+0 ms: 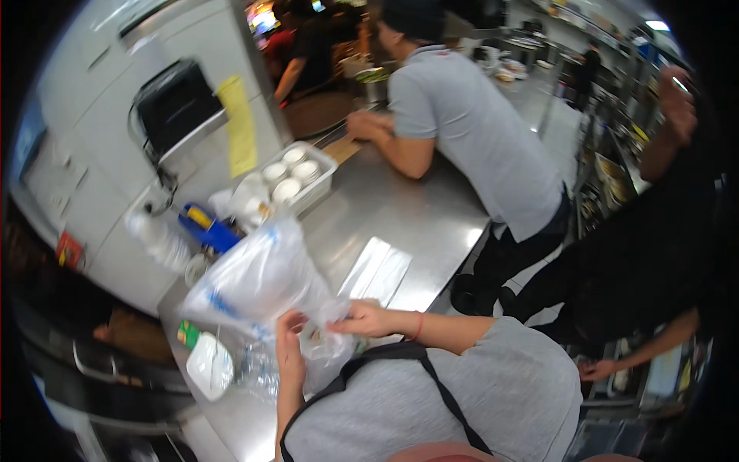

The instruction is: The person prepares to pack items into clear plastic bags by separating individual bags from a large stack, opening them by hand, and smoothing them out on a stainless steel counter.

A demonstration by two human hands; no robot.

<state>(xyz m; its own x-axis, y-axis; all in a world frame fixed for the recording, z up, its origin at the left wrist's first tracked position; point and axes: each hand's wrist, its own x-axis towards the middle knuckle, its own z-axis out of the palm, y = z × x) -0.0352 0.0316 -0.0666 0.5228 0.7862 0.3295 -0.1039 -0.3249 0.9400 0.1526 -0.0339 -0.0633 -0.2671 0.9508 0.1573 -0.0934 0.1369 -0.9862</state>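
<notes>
A translucent white plastic bag (262,277) with blue printing stands bulging on the steel counter (439,213) in front of me. What fills it is hidden. My right hand (368,319), with a red band at the wrist, pinches the gathered plastic near the bag's lower right. On the other side, my left hand (290,338) rests against the bag with curled fingers; whether it grips the plastic is unclear. Loose clear plastic hangs between and below both hands. A white container (210,366) lies left of my left hand, beside a small green packet (188,334).
Beyond the bag sit a white tub of round lidded cups (312,190), a blue holder (208,228) and stacked plastic cups (159,239). A flat, shiny sheet (376,271) lies on the counter. One person (462,133) leans on its far end; another (641,260) in black stands at right.
</notes>
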